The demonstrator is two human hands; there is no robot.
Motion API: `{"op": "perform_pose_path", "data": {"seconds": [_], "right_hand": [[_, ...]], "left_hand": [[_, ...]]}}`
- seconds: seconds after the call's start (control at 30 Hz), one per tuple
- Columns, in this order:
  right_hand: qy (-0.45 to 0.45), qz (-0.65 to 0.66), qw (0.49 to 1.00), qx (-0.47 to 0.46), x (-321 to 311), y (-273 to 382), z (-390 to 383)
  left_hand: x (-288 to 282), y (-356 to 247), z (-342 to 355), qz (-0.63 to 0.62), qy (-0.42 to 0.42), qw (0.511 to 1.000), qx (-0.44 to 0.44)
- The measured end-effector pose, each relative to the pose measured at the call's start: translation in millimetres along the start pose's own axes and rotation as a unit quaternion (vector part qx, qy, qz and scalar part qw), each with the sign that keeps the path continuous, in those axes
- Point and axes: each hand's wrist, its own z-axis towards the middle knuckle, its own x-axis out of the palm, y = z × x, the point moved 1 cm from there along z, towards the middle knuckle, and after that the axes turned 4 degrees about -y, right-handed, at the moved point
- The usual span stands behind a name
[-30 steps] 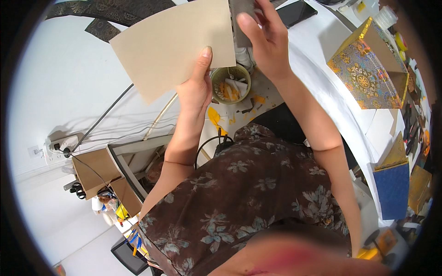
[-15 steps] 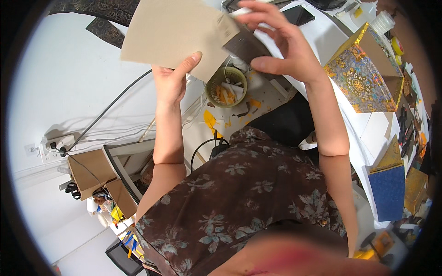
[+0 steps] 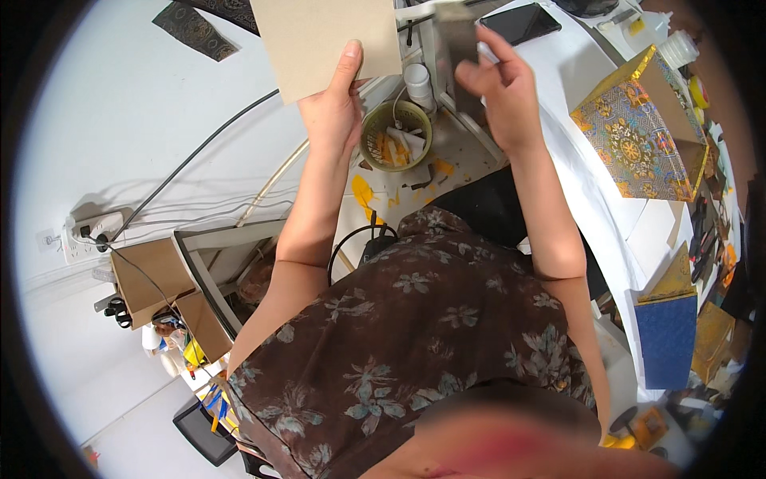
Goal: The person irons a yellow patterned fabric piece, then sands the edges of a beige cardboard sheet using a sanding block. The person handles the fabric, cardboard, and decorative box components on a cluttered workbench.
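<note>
My left hand [image 3: 333,112] grips a flat beige board [image 3: 327,40] by its lower edge, the thumb lying on its face. The board's upper end runs out of view. To the right of it, my right hand [image 3: 511,100] is raised with bent fingers, pinching a dark strip [image 3: 459,44] that is smeared by motion. Between and below the hands is a round olive-green bin [image 3: 396,164] with yellow and white scraps inside. A white bottle [image 3: 418,84] stands just beyond the bin.
A black phone [image 3: 520,24] lies on white sheeting at the upper right. Beside it stands a patterned, gold-edged box [image 3: 634,148], with a blue panel [image 3: 669,343] nearer me. A dark patterned piece [image 3: 195,32] lies far left. Cables run past a power strip [image 3: 96,231].
The board has moved up and to the right with my left hand. My right hand's spread fingers have drawn together, and the dark strip has shifted away from the board.
</note>
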Motion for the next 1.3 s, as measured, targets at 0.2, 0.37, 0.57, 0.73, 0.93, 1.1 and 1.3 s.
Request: {"op": "perform_pose_path", "data": {"seconds": [0.2,0.37,0.57,0.73,0.93,1.1,1.3], "right_hand": [[0.087,-0.41,0.796,-0.438,21.1,-7.5,-2.3],[0.001,-0.375,0.84,-0.392,-6.4,-15.7,11.4],[-0.01,-0.374,0.877,-0.301,-4.3,-26.7,20.6],[0.134,-0.368,0.836,-0.385,28.5,11.1,8.5],[0.089,-0.35,0.825,-0.434,23.2,16.7,21.4],[-0.014,-0.378,0.825,-0.419,1.7,7.9,59.8],[0.064,-0.408,0.761,-0.501,6.3,10.6,61.8]], "left_hand": [[0.8,-0.7,-7.6,0.038,0.005,0.999,0.026],[-6.8,-11.6,-5.8,0.032,-0.001,0.999,-0.004],[2.5,-19.8,-17.2,0.002,-0.017,1.0,-0.009],[-0.9,-18.9,-24.7,-0.01,0.024,1.0,-0.002],[-13.5,-29.2,-30.2,-0.005,0.01,0.999,-0.044],[-7.9,-51.8,-38.1,0.004,0.066,0.994,-0.084],[-13.3,-51.2,-41.8,0.03,0.07,0.995,-0.058]]}}
